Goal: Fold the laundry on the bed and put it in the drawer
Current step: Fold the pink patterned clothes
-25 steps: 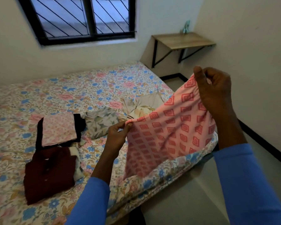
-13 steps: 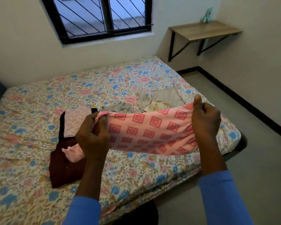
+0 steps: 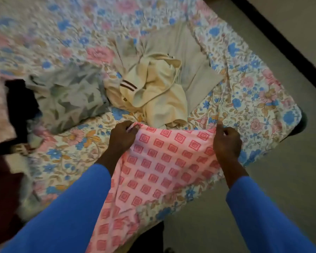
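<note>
While pinched by fingers (image 3: 125, 126) of left hand (image 3: 123, 137) and right hand (image 3: 226, 145) at far corners: pink red-squared cloth (image 3: 162, 161), length hanging near, off floral-sheeted bed (image 3: 244, 88).

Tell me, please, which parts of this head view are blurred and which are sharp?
Head view: motion blur smears the left side, the black garment and the far bedsheet; the centre is sharper, where left hand and right hand pinch the pink patterned cloth near the cream garment; light is dim and soft, without glare.
</note>
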Tool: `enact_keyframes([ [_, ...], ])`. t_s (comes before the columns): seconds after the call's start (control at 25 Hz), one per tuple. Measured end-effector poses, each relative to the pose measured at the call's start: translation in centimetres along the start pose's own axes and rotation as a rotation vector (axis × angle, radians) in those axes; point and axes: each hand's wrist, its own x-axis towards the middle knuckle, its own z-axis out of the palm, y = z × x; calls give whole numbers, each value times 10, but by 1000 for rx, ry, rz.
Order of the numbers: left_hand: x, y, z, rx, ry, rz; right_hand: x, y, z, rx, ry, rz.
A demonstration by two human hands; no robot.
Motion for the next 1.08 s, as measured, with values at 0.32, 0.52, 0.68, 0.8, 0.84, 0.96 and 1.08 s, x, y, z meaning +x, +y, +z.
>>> enact_keyframes([
  [0.32, 42, -33, 67, 106, 120, 88, 84, 40, 88, -487, 171, -253],
  [0.52, -32, -62, 54, 217, 389, 49, -29, 5, 109, -117, -169, -817],
  [0.68, -136, -122, 38, 220, 532, -172, -115, -13, 157, -65, -675, -786],
  [0.8, -184, -163, 38, 348, 437, -160, -143, -19, 193, -274, -821, -956],
  [0.84, -196, -174, 39, 361, 407, -158, -150, -20, 202, -366, -836, -1023],
  [0.96, -210, -194, 39, 318, 437, -208, -154, -21, 212, -496, -799, -1049],
  [1.08, -210, -201, 37, 279, 479, -154, -154, -16, 214, -459, -760, -1032],
])
